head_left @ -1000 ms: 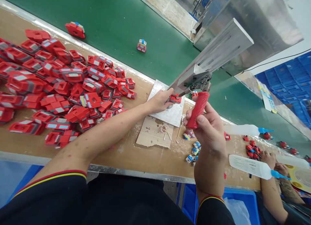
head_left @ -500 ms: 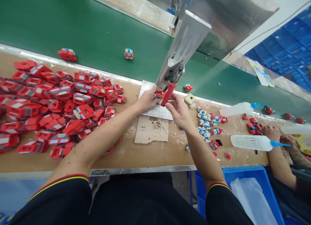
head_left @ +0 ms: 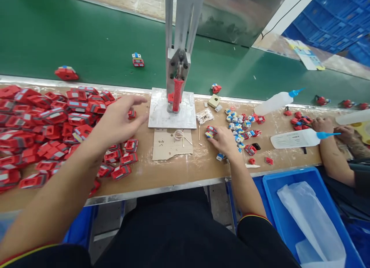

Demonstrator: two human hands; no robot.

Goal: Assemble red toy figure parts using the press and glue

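The right hand [head_left: 226, 141] hides part of the red-and-blue piece [head_left: 211, 131] it grips. The left arm [head_left: 75, 171] covers some of the red pile [head_left: 52, 119], cut by the left edge. The press [head_left: 179, 32] is cropped above; print on the nearest bottle [head_left: 297, 139] is illegible.

Over on the bench [head_left: 144, 177] stands the press [head_left: 182, 32], belt [head_left: 98, 48] behind, card [head_left: 160, 144] before it. Parts [head_left: 52, 131] lie heaped to its left; blocks [head_left: 236, 128], then bottles [head_left: 295, 139], to its right. A bag [head_left: 315, 221] lies in the tub [head_left: 273, 179].
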